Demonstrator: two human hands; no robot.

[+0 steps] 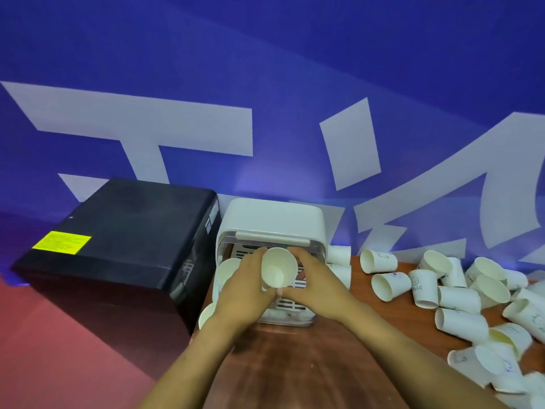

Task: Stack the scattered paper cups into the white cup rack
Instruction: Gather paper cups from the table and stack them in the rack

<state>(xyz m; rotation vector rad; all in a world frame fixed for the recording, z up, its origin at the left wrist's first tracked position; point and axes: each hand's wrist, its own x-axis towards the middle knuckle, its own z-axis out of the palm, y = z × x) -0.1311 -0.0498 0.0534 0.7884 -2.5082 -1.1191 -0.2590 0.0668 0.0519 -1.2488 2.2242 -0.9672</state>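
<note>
Held cup: we see one white paper cup (279, 268) between both hands, its open mouth turned toward us, raised just in front of the opening of the white cup rack (269, 228).
How it will handle: we judge it very light and thin-walled, easy to dent if squeezed; the rolled rim and the base look like the stiffest parts, so we would keep pressure low on the side wall and near the base.
Left hand (243, 286): fingers curled round the cup's left side, from the rim down toward its base.
Right hand (314, 283): fingers curled against the cup's right side, thumb meeting the left hand under the cup; how firmly it presses we cannot tell.
Rack: it stands on the wooden table (295, 364) against the blue wall, with a slotted white tray (290, 304) showing beneath the hands.
Cups by the rack: another cup (227, 271) sits just left of the left hand, and one more (206, 315) lower at the table edge.
Scattered cups (460, 299): many lie on their sides to the right, well apart from the rack, some printed; we judge most of the task is not yet done.
Black box (118, 240): it sits just left of the rack, bearing a yellow label (62, 242).
</note>
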